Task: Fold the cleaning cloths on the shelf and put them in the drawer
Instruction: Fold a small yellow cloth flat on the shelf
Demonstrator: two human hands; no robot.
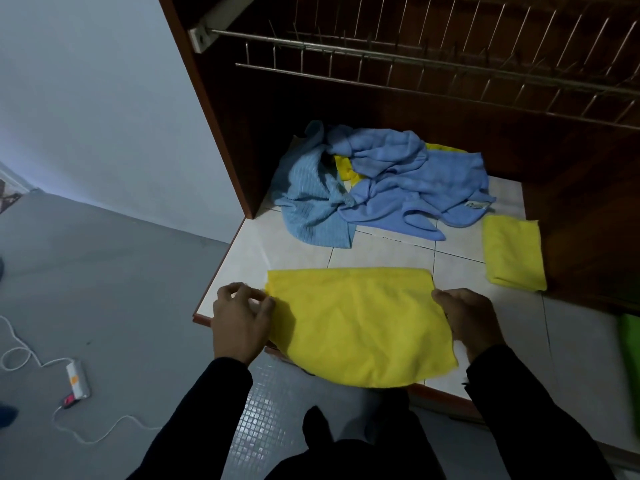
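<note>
A yellow cloth lies folded in half on the white tiled shelf, its near edge hanging over the shelf front. My left hand pinches the cloth's left edge. My right hand holds the right edge, fingers curled over it. Behind lies a crumpled heap of blue cloths with some yellow cloth showing through it. A folded yellow cloth rests at the right of the shelf. No drawer is visible.
A metal wire rack hangs above the shelf inside the dark wooden cabinet. Something green shows at the right edge. On the grey floor at the left lies a power strip with a white cord.
</note>
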